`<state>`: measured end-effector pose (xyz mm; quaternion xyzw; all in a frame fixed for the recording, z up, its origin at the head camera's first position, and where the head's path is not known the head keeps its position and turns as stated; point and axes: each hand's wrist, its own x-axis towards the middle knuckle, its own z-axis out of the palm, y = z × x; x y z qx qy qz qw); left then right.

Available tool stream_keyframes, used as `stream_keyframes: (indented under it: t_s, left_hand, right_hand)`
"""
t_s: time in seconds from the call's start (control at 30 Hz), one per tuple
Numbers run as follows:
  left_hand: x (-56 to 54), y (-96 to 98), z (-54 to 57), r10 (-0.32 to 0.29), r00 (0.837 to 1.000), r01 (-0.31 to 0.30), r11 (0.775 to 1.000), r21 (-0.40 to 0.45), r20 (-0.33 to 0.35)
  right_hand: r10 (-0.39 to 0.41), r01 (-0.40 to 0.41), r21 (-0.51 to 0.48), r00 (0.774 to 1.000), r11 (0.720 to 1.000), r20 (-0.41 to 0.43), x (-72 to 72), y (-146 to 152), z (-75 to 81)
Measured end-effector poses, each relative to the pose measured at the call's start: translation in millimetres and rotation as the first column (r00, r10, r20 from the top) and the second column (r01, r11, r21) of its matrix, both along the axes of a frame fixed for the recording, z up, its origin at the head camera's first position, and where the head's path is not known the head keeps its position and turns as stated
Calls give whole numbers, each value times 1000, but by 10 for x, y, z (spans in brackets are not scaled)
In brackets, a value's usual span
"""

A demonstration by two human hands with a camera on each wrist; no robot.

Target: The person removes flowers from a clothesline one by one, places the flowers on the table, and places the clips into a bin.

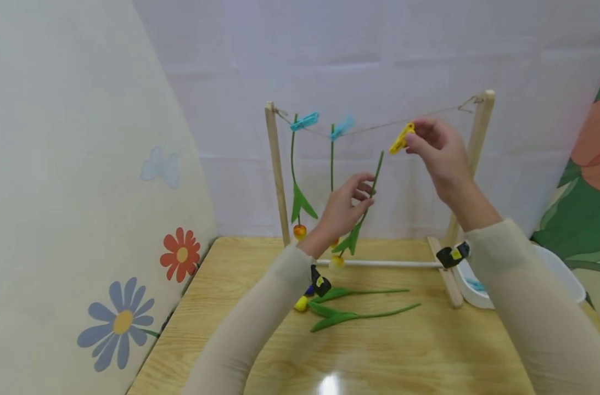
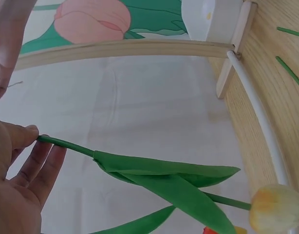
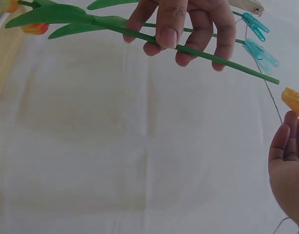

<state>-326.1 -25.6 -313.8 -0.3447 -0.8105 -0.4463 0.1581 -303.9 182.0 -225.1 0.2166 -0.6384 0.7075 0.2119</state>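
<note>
My left hand [image 1: 344, 206] pinches the green stem of an artificial tulip [image 2: 164, 173] between thumb and fingers. Its pale yellow head [image 2: 276, 208] points down, and the bare stem end sticks up past the fingers. In my right hand [image 1: 443, 156] a yellow clothespin [image 1: 402, 138] is pinched, close to the string [image 1: 379, 127] and just right of that stem end. Farther left, a blue clothespin [image 1: 304, 121] holds a tulip with an orange head [image 1: 300, 232] upside down on the string. Another blue clothespin [image 1: 341, 128] holds a second tulip by its stem [image 1: 331, 164].
The string runs between a left wooden post [image 1: 277, 170] and a right one [image 1: 481, 126], with a white rod [image 1: 388, 264] low between them. Two tulips [image 1: 341, 316] lie on the table [image 1: 403, 356]. A white basin [image 1: 559, 269] with blue clothespins [image 1: 475, 285] stands at right.
</note>
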Motion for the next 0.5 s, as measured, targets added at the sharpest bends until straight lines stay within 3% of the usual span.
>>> stream_keyframes:
  t_s: [0.17, 0.5]
  left_hand:
    - [77, -7, -25, -17, 999, 14, 997, -72, -34]
    - [187, -31, -46, -43, 997, 29, 979, -203, -67]
  right_hand:
    - [28, -29, -35, 999, 999, -16, 22, 76, -128]
    - [16, -16, 46, 1000, 999, 8, 102, 216, -399]
